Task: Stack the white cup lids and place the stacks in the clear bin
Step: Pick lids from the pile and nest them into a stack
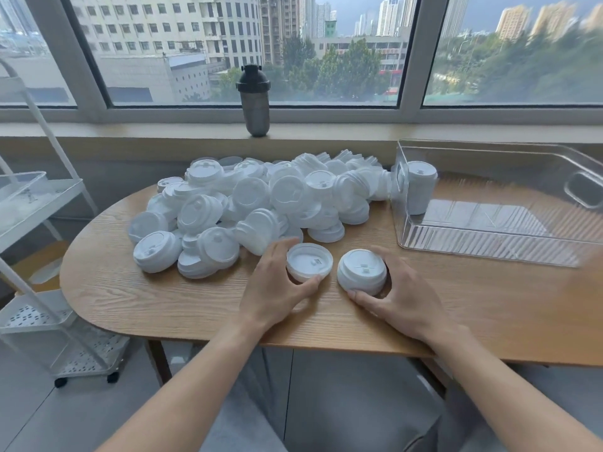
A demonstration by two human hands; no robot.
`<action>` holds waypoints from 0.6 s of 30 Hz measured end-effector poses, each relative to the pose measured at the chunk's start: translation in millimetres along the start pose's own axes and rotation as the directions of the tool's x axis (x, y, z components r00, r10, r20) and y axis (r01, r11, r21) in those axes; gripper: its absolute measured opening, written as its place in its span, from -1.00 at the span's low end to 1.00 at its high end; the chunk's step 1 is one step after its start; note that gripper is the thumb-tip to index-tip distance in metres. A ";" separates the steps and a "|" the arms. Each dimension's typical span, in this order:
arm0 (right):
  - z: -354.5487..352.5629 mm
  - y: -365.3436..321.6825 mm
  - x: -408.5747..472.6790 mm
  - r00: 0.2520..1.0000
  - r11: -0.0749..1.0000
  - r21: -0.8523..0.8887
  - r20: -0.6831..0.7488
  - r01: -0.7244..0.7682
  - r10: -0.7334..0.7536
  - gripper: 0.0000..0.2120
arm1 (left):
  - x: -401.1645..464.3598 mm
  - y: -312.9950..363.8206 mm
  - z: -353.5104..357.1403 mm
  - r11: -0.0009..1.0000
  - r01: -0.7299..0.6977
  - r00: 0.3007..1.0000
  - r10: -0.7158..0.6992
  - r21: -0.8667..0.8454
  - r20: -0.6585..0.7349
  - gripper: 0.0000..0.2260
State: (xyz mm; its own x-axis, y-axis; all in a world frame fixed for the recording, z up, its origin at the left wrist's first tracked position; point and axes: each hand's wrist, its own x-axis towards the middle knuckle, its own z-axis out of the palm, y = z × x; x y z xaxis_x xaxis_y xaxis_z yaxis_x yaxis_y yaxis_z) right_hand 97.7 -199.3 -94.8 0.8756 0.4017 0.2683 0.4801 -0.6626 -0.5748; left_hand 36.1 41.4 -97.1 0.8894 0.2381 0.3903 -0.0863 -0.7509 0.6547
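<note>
While most of the lids [257, 203] still lie loose in a big white heap across the back of the surface [169, 305], only one stack [421, 187] stands in the bin [489, 246] — tucked into its far left corner, upright against the wall. So the job looks barely begun: one stack banked, the heap hardly dented, as far as I can judge.

Near the front edge the person has two pieces in play. The left hand [277, 291] curls thumb and fingers round a single lid [309, 261] that sits rim-up, hollow side showing. The right hand [401, 295] wraps round a short stack [362, 271], dome-side up, with what seems two or three lids nested already; fingers sit behind it, thumb along its near side. The two pieces stand just beside each other, not touching, both on or very close to the wood — I cannot tell whether either is lifted.

My guess is the single lid must be flipped before it will nest onto the short stack. After that, many more lids need gathering before the bin, at the right end of the surface, gets its second stack.

A dark shaker bottle [254, 99] stands on the windowsill behind, and a white cart [36, 203] sits off the left end.
</note>
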 end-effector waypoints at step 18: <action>-24.2 45.4 -6.1 0.996 0.998 0.044 -0.076 -0.042 0.045 -0.16 | 21.2 26.2 43.1 0.963 0.035 0.991 0.001 -0.267 0.134 -0.21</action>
State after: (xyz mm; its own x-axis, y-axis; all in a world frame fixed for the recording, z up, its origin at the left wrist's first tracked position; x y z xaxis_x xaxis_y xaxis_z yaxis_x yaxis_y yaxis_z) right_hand 115.5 -247.2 -103.9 0.8977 0.3225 0.3001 0.4405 -0.6506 -0.6186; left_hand 72.0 0.2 -99.5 0.9414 0.1527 0.3007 -0.1718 -0.5501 0.8172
